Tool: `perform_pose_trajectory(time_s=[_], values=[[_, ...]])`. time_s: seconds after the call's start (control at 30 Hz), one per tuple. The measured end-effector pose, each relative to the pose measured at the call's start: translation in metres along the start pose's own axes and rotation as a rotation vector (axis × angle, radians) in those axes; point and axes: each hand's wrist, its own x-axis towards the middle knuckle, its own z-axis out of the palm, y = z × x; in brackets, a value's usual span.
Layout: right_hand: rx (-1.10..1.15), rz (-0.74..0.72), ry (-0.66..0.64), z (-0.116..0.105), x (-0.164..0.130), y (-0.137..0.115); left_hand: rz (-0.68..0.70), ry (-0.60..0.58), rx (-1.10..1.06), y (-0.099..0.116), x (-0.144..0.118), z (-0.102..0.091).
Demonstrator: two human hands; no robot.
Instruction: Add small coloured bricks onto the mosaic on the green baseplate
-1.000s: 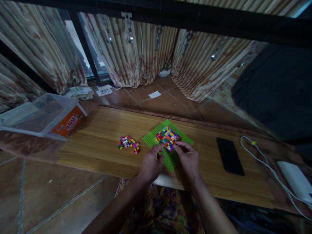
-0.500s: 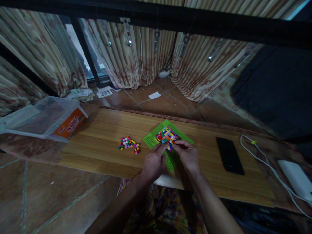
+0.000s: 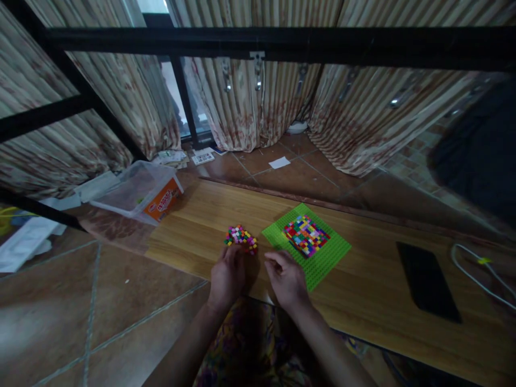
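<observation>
Loose brick pile [image 3: 241,239] sits on the wooden board [image 3: 382,285], at 12 o'clock from the left hand [image 3: 227,274], fingertips touching its near edge; whether anything is pinched cannot be told. Right hand [image 3: 287,277] is farther, pile at its 10 o'clock; fingers loosely curled, holding nothing visible. Green baseplate [image 3: 318,263] lies at 1 o'clock of the right hand, bearing the brick mosaic [image 3: 305,235].

Counts: one pile, one baseplate, one mosaic, one black phone [image 3: 428,281], one clear plastic tub [image 3: 139,192].
</observation>
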Motion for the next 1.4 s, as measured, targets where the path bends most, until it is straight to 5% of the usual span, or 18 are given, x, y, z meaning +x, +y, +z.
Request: perform_pose_trajectory(time_s=[0.13,0.37,0.67,0.8,1.0,1.1,1.4], values=[[-0.147,-0.088,-0.042,0.023,0.017,0.002,0.032,-0.080,0.138,0.002,0.008,0.002],[-0.304,-0.126,-0.086,0.028,0.026,0.004,0.060,-0.101,0.227,0.002,0.013,0.006],[-0.494,-0.161,-0.101,0.036,0.027,0.004,0.075,0.007,-0.003,0.001,0.014,-0.002],[-0.318,-0.120,-0.029,0.018,0.012,0.006,0.134,0.032,-0.106,0.012,0.012,-0.005],[-0.028,0.111,0.361,-0.048,-0.016,0.031,0.175,-0.062,-0.224,0.037,0.007,0.008],[0.024,0.163,0.448,-0.070,-0.012,0.044,0.193,-0.126,-0.264,0.052,0.005,0.023],[-0.013,0.169,0.424,-0.069,0.005,0.048,0.224,-0.155,-0.332,0.074,0.011,0.046]])
